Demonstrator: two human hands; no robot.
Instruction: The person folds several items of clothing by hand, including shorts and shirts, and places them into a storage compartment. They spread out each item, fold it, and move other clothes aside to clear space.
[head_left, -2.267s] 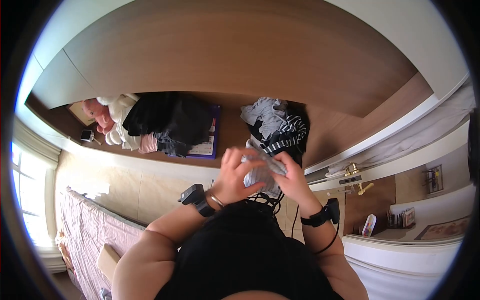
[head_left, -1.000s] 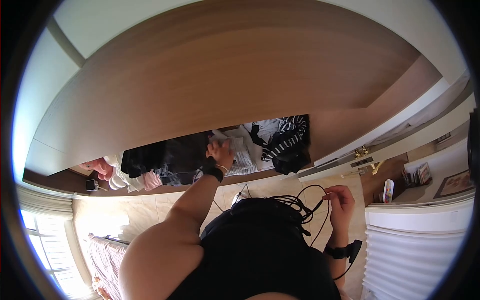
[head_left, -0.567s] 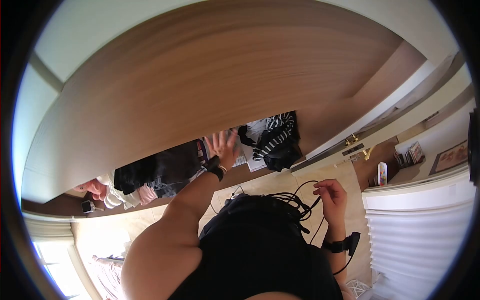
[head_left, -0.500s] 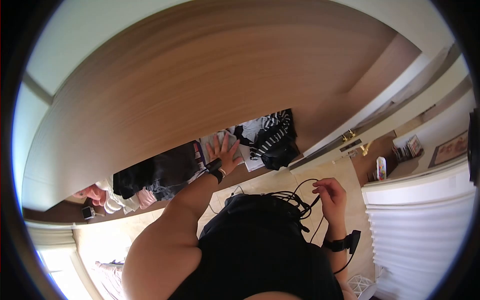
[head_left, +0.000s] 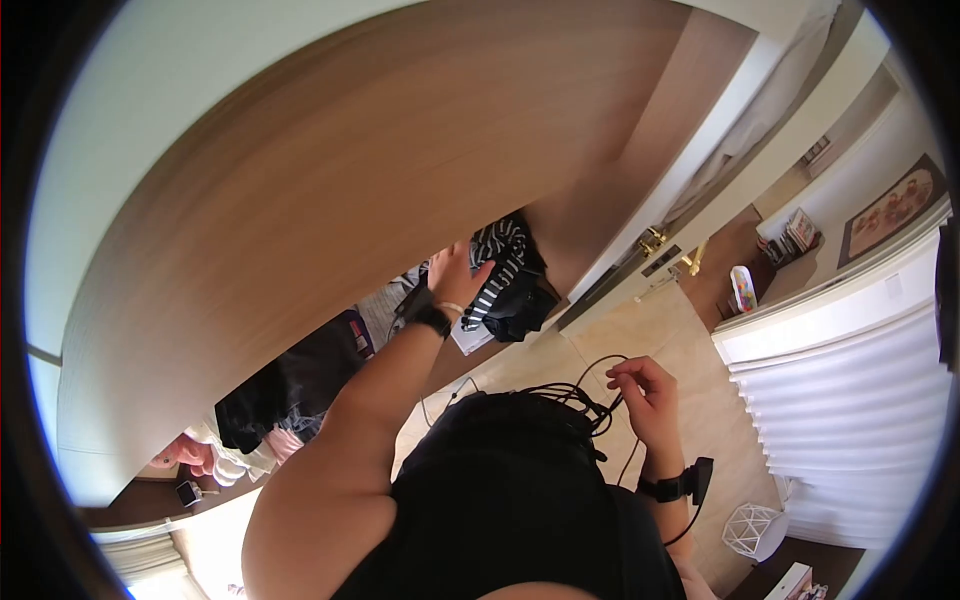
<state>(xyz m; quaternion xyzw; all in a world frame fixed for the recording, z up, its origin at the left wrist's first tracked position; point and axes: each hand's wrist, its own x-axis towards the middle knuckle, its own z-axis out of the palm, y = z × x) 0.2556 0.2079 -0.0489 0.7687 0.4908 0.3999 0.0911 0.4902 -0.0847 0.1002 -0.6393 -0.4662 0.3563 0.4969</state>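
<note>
My left hand (head_left: pixel 456 275) reaches into the low shelf opening, its thumb apart from the fingers. It lies at the black-and-white striped garment (head_left: pixel 492 290), and its fingertips are partly hidden by the wooden board. Dark folded clothes (head_left: pixel 290 385) and a grey-white folded cloth (head_left: pixel 381 308) lie to the left of it. My right hand (head_left: pixel 648 393) hangs in front of my body with fingers curled in towards the thumb. Beside its fingers runs a loop of black cable (head_left: pixel 592 372); whether they grip it is hidden.
A wide wooden board (head_left: pixel 360 200) slopes over the clothes. To the right are a door edge with a brass handle (head_left: pixel 694 257) and a white pleated blind (head_left: pixel 850 420). Pink plush-like items (head_left: pixel 186 453) lie at the far left. A white wire-frame object (head_left: pixel 750 528) stands low right.
My left hand has moved right, from the light folded cloth to the striped garment. My right hand stays in front of my body, and the view has turned.
</note>
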